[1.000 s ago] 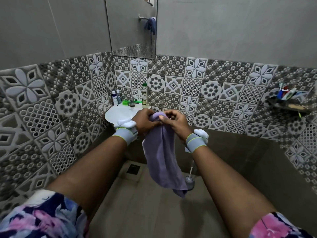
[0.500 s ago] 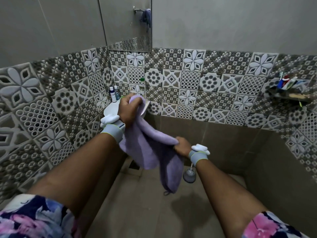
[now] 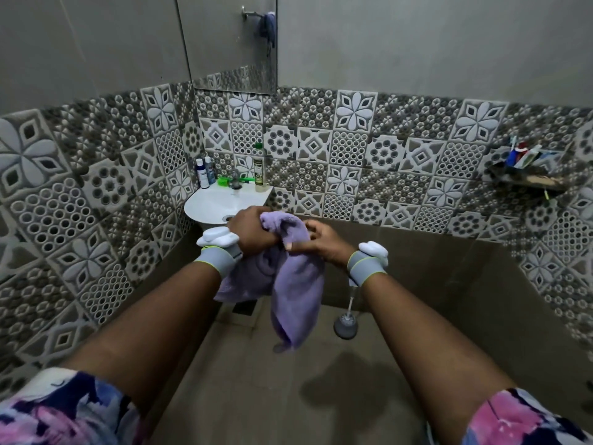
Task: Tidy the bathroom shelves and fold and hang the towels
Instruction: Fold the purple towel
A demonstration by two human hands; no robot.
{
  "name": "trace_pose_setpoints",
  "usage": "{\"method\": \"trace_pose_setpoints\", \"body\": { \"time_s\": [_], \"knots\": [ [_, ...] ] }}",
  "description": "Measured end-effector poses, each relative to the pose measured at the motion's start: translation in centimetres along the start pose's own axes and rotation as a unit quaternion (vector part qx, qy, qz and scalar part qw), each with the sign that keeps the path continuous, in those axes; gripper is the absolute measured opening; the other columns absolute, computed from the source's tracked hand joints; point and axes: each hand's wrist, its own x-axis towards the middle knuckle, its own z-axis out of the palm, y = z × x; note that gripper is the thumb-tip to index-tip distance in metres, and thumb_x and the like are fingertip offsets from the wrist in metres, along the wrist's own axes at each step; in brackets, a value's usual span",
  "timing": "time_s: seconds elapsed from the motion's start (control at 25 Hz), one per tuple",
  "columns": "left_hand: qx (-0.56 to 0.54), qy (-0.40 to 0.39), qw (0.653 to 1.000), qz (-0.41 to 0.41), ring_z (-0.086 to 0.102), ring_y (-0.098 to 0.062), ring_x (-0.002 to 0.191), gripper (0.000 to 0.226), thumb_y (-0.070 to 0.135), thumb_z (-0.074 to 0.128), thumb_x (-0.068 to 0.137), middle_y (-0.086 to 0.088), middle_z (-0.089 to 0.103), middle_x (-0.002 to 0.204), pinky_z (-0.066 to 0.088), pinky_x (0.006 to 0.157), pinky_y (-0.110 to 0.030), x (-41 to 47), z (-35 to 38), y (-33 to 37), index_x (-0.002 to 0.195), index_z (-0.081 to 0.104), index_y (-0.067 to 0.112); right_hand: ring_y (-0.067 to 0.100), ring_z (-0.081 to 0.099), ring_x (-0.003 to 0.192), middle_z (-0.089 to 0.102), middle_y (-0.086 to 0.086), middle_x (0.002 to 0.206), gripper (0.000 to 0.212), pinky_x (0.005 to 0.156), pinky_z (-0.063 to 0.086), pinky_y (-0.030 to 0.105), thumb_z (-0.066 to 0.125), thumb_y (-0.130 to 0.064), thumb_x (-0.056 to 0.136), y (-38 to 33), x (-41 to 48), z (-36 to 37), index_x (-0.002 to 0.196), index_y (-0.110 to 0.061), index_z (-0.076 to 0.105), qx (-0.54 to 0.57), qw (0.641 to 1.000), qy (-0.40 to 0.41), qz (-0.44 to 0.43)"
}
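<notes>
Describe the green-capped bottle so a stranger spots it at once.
Find the white sink under the mirror. The bottle stands on its back right edge. It is tall, yellowish, green-capped; the two bottles at left are short and blue.

Towels: one, the purple towel (image 3: 298,284), near middle.
Small bottles: two, left small bottle (image 3: 199,173) and right small bottle (image 3: 210,171), far left.
Tall bottles: one, the green-cap bottle (image 3: 258,170).
Sinks: one sink (image 3: 211,203).
Mirrors: one mirror (image 3: 224,43).
Shelves: one shelf (image 3: 526,183), far right.
Toilet brushes: one toilet brush (image 3: 346,327).
</notes>
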Motion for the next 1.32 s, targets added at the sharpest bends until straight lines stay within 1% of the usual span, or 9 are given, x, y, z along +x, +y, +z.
{"method": "trace_pose_setpoints", "body": {
  "time_s": [0.16, 0.28, 0.52, 0.68, 0.8, 0.92, 1.04, 1.16, 1.32],
  "knots": [
    [-0.125, 0.121, 0.983, -0.06, 0.061, -0.036, 0.08, 0.025, 0.04, 0.054, 0.06, -0.013, 0.059, 0.072, 0.044, 0.068, -0.034, 0.3, -0.7, -1.8, 0.062, 0.047, 0.016, 0.007, 0.058, 0.093, 0.065, -0.003, 0.104, 0.063, 0.085, 0.049, 0.022, 0.089, -0.011, 0.059, 3.3, -1.4, -0.4, 0.115, -0.012, 0.059, -0.116, 0.991, -0.06, 0.027],
    [-0.163, 0.206, 0.959, -0.11, 0.062, -0.037, 0.079, 0.041, 0.042, 0.053, 0.06, -0.022, 0.062, 0.077, 0.046, 0.068, -0.038, 0.4, -1.5, -4.5, 0.073, 0.059, 0.003, 0.012, 0.055, 0.078, 0.065, 0.001, 0.085, 0.046, 0.068, 0.046, 0.026, 0.091, -0.016, 0.054, 6.2, -1.6, -1.5, 0.092, -0.011, 0.066, -0.236, 0.967, -0.053, 0.076],
    [-0.154, 0.181, 0.962, -0.133, 0.062, -0.034, 0.077, 0.046, 0.043, 0.068, 0.05, -0.021, 0.065, 0.077, 0.051, 0.073, -0.042, -0.3, -2.2, -7.7, 0.075, 0.055, 0.007, 0.007, 0.043, 0.045, 0.049, 0.001, 0.057, 0.044, 0.038, 0.037, 0.018, 0.079, 0.005, 0.064, 6.7, -1.0, -2.3, 0.064, -0.018, 0.041, -0.153, 0.973, 0.151, 0.083],
    [-0.13, 0.224, 0.957, -0.129, 0.057, -0.02, 0.087, 0.093, 0.05, 0.093, 0.04, 0.002, 0.061, 0.08, 0.047, 0.084, -0.033, -1.0, -2.4, -8.4, 0.107, 0.046, 0.007, 0.018, 0.048, 0.07, 0.049, 0.004, 0.069, 0.038, 0.054, 0.039, 0.028, 0.069, 0.006, 0.068, 7.0, 0.2, -2.6, 0.073, -0.017, 0.039, -0.171, 0.94, 0.281, 0.095],
    [-0.112, 0.175, 0.97, -0.126, 0.051, -0.015, 0.069, 0.068, 0.068, 0.081, 0.051, 0.006, 0.053, 0.063, 0.043, 0.07, -0.029, -0.8, -3.3, -7.1, 0.078, 0.049, 0.014, 0.031, 0.059, 0.097, 0.056, 0.017, 0.104, 0.044, 0.08, 0.048, 0.038, 0.078, -0.009, 0.069, 7.1, 0.2, -2.5, 0.096, -0.009, 0.043, -0.305, 0.911, 0.207, 0.186],
    [-0.047, 0.106, 0.992, -0.055, 0.044, -0.017, 0.059, 0.073, 0.087, 0.054, 0.058, 0.002, 0.042, 0.054, 0.034, 0.058, -0.031, 0.2, -3.1, -5.5, 0.045, 0.04, 0.017, 0.025, 0.053, 0.1, 0.051, 0.01, 0.113, 0.06, 0.087, 0.044, 0.031, 0.089, -0.017, 0.061, 4.5, 0.9, 0.4, 0.104, -0.013, 0.047, -0.214, 0.963, 0.143, 0.082],
    [-0.065, 0.085, 0.994, 0.005, 0.059, -0.025, 0.069, 0.052, 0.062, 0.073, 0.067, -0.007, 0.06, 0.065, 0.045, 0.063, -0.032, 0.4, -1.7, -3.5, 0.056, 0.057, 0.014, 0.013, 0.055, 0.101, 0.056, 0.0, 0.112, 0.061, 0.094, 0.046, 0.028, 0.083, -0.008, 0.068, -0.4, 1.6, 3.5, 0.12, -0.01, 0.051, -0.018, 0.999, 0.019, -0.03],
    [-0.076, 0.069, 0.994, 0.033, 0.059, -0.023, 0.071, 0.046, 0.05, 0.083, 0.063, -0.002, 0.061, 0.067, 0.039, 0.061, -0.028, 0.2, -1.7, -1.6, 0.068, 0.062, 0.009, 0.011, 0.058, 0.094, 0.064, 0.005, 0.1, 0.043, 0.089, 0.05, 0.028, 0.077, 0.006, 0.071, -2.3, 2.3, 5.3, 0.11, -0.001, 0.06, -0.017, 0.991, -0.108, -0.081],
    [0.071, 0.046, 0.994, 0.068, 0.057, -0.025, 0.072, 0.069, 0.069, 0.08, 0.049, -0.005, 0.062, 0.073, 0.043, 0.063, -0.034, -0.5, -3.9, -1.8, 0.081, 0.058, 0.012, 0.01, 0.048, 0.076, 0.057, 0.004, 0.077, 0.018, 0.064, 0.042, 0.029, 0.075, -0.006, 0.072, -1.0, 3.2, 5.4, 0.08, 0.0, 0.06, -0.079, 0.988, -0.03, -0.133]
  ]
}}
